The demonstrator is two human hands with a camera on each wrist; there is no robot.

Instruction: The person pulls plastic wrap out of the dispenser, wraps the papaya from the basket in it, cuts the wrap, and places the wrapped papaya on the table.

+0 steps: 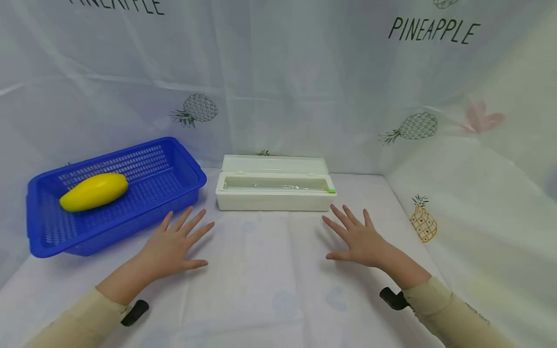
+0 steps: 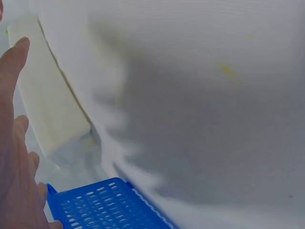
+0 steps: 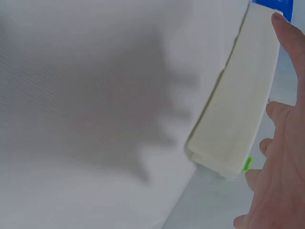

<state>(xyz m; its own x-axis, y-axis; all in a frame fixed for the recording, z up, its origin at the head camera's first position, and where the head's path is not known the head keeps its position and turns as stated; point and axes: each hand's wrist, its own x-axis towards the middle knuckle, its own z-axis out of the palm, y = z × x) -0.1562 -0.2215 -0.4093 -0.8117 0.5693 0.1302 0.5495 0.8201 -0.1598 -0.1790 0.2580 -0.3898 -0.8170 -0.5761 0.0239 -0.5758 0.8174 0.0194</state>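
Note:
Both hands hover with fingers spread above the white cloth. My left hand (image 1: 167,251) is near the front right side of a blue plastic basket (image 1: 122,227), holding nothing. In that basket lies a smooth yellow oblong fruit or vegetable (image 1: 95,192), perhaps a model. A long white box (image 1: 274,200) stands between and beyond the hands, its lid (image 1: 275,164) raised at the back. Inside it a clear shiny roll of film (image 1: 274,184) shows, and a small green piece (image 1: 332,191) sits at its right end. My right hand (image 1: 363,244), also bare, is just in front of the box's right end.
A pineapple-print cloth (image 1: 304,96) hangs behind the table and along its right side. The white table cloth (image 1: 256,280) carries faint creases. Each wrist wears a black strap-on piece, one by the left sleeve (image 1: 135,312) and one by the right sleeve (image 1: 393,298).

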